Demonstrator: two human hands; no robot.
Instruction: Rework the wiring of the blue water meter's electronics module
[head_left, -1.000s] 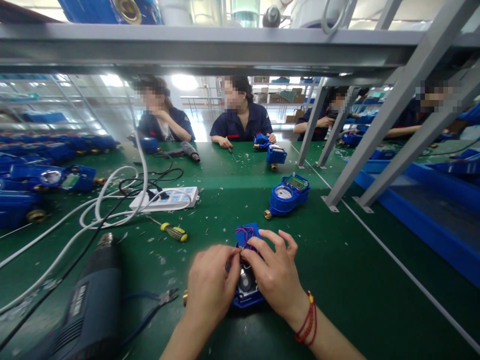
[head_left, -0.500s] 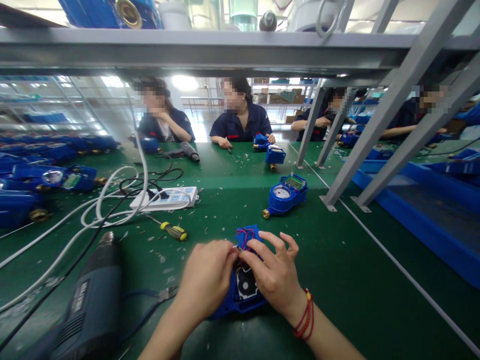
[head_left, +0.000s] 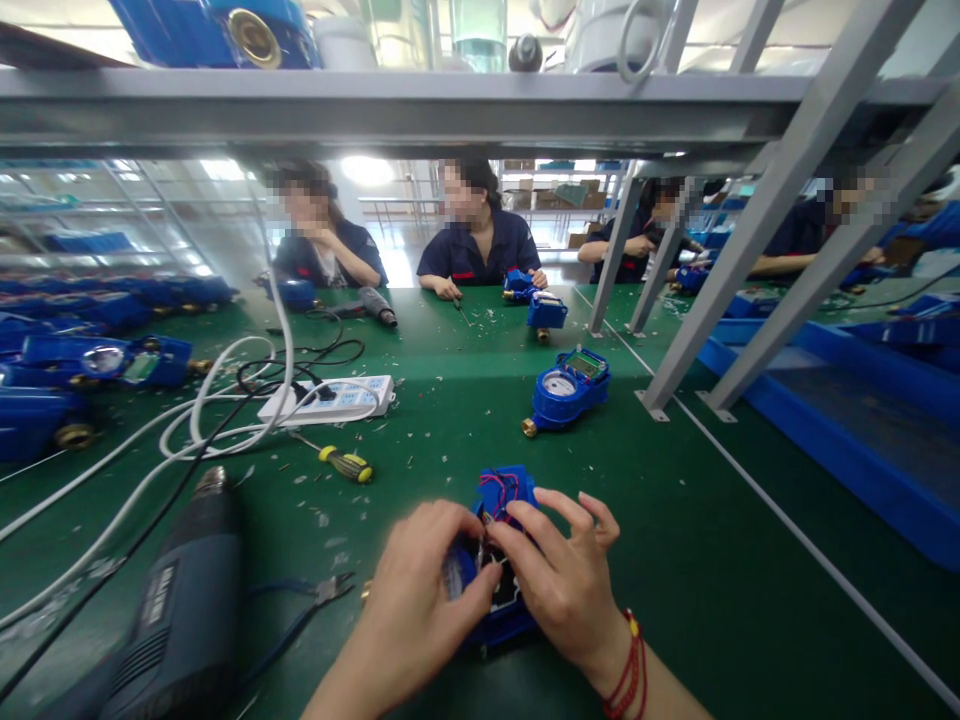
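Note:
A blue water meter (head_left: 504,632) lies on the green bench in front of me, its housing opened. Red, blue and dark wires (head_left: 501,490) run over the raised blue flap (head_left: 517,474) at its far side. Over the open compartment, my left hand (head_left: 427,585) has its thumb and index finger curled round the thin wires, which are partly hidden. From the other side my right hand (head_left: 566,585) pinches the wires close by, its outer fingers raised. Both hands cover much of the compartment's inside.
Left lie a heat gun (head_left: 176,600), cutting pliers (head_left: 319,597), a screwdriver (head_left: 346,463) and a power strip (head_left: 334,400) with cables. Another water meter (head_left: 566,390) stands ahead. A blue tray (head_left: 825,440) and metal struts (head_left: 780,215) are right, a shelf (head_left: 390,115) overhead. Co-workers sit opposite.
My left thumb has moved down and apart from its index finger over the compartment. Both hands and the meter sit slightly further right, and more of the flap shows.

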